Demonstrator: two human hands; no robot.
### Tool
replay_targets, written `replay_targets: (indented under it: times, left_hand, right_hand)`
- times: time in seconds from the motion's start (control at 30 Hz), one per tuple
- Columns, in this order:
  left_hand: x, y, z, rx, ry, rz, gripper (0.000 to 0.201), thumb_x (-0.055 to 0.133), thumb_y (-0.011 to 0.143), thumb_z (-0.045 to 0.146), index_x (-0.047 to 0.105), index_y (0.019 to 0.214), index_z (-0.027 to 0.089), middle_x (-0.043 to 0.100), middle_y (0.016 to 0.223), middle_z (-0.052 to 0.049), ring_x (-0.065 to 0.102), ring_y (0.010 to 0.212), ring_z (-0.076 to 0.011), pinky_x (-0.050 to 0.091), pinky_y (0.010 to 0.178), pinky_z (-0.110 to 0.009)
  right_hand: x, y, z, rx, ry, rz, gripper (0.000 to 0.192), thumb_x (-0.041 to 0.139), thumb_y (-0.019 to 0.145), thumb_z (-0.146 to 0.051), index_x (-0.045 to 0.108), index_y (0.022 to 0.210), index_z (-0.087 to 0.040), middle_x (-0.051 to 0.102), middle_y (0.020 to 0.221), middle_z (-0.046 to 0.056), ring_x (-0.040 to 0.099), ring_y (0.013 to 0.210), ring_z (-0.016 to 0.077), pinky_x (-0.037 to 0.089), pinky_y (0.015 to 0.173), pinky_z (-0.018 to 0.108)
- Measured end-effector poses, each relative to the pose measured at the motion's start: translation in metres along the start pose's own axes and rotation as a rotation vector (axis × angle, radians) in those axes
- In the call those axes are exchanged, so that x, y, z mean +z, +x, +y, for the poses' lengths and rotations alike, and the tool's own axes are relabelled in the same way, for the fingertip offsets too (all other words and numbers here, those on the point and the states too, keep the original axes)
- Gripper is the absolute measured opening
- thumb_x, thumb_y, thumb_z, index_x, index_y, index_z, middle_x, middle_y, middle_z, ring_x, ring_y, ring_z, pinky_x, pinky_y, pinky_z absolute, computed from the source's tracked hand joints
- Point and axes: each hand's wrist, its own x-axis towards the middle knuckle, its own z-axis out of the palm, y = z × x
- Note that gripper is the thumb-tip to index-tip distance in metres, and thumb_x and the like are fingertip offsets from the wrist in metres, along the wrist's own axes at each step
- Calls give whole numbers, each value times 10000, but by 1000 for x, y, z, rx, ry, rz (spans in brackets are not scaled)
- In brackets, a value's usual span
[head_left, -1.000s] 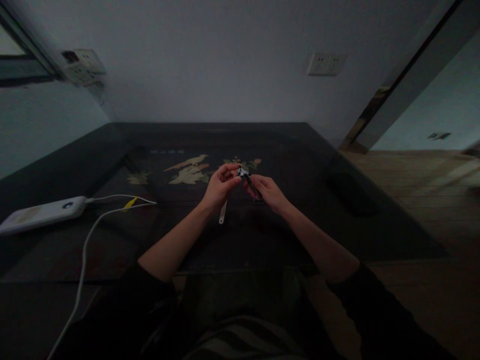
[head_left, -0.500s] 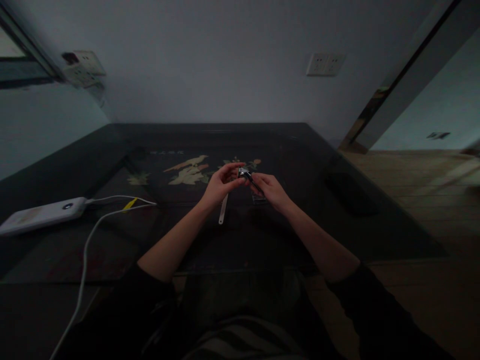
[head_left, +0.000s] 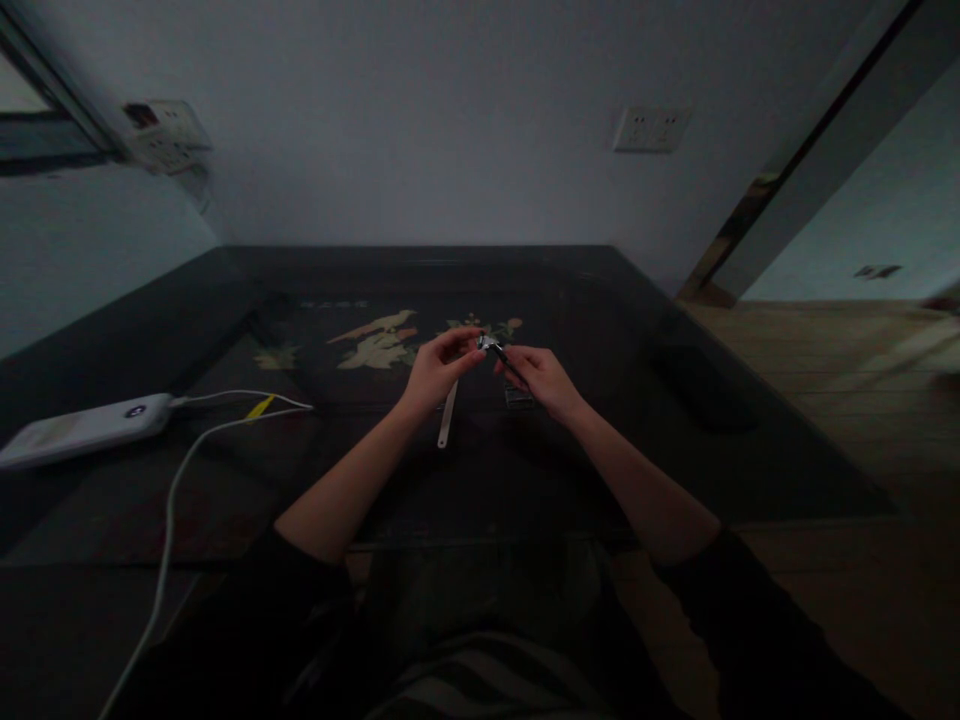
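Observation:
Between both hands, over the middle of the table, is a small shiny metal piece with a slim dark bar (head_left: 491, 344) slanting down to the right. My left hand (head_left: 436, 370) pinches the shiny end with thumb and fingers. My right hand (head_left: 544, 380) closes its fingers round the dark bar. Its exact kind is too small and dim to tell. Below my left hand lies a thin, pale flat strip (head_left: 446, 420) with a hole at its near end; its far end is hidden by the hand. A small metallic item (head_left: 517, 398) rests just under my right hand.
The dark glossy table (head_left: 585, 470) bears a printed bird and flowers (head_left: 379, 340). A white power bank (head_left: 90, 430) with a white cable (head_left: 171, 500) lies at the left. A dark flat object (head_left: 705, 390) is at the right. Wall sockets (head_left: 651, 130) are behind.
My hands have shifted very slightly, and the fingers have adjusted round the metal piece. More of the small metallic item under my right hand shows. The other things stay put.

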Motion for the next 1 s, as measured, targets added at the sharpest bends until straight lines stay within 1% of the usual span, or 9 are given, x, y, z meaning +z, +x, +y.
replay_targets:
  times: [0.17, 0.43, 0.7, 0.83, 1.0]
  left_hand:
    - [0, 0, -1, 8, -22, 9, 381, 759, 681, 339, 694, 1008, 155, 661, 819, -27, 613, 787, -143, 510, 757, -285]
    - [1, -1, -1, 5, -17, 25, 370, 753, 686, 325, 693, 1011, 157, 649, 821, -24, 603, 794, -138, 510, 756, -279]
    - [2, -2, 1, -1, -20, 26, 379, 763, 679, 337, 675, 1006, 168, 652, 825, -22, 609, 785, -135, 512, 734, -266]
    - [2, -2, 2, -15, -24, 37, 365, 752, 698, 350, 656, 995, 162, 668, 868, -38, 615, 797, -137, 509, 721, -260]
    - [3, -1, -1, -86, -52, 51, 350, 736, 712, 371, 625, 968, 160, 674, 870, -43, 597, 724, -116, 474, 618, -224]
  right_hand:
    - [0, 1, 3, -3, -20, 21, 523, 502, 846, -651, 629, 737, -155, 416, 503, -46, 345, 451, 77, 236, 456, 241]
    - [-3, 0, -1, -37, -78, -20, 532, 467, 872, -645, 615, 728, -155, 380, 479, -58, 311, 444, 75, 228, 468, 247]
    - [-5, 2, 1, -55, -101, -3, 520, 469, 882, -621, 650, 772, -147, 416, 507, -48, 349, 455, 76, 252, 463, 241]
    - [-4, 1, -2, -43, -72, -3, 466, 497, 873, -603, 625, 832, -157, 472, 530, -46, 395, 452, 75, 303, 456, 225]
    - [-1, 1, 1, -16, -62, -12, 358, 608, 831, -510, 566, 957, -177, 573, 606, -32, 486, 467, 91, 373, 464, 220]
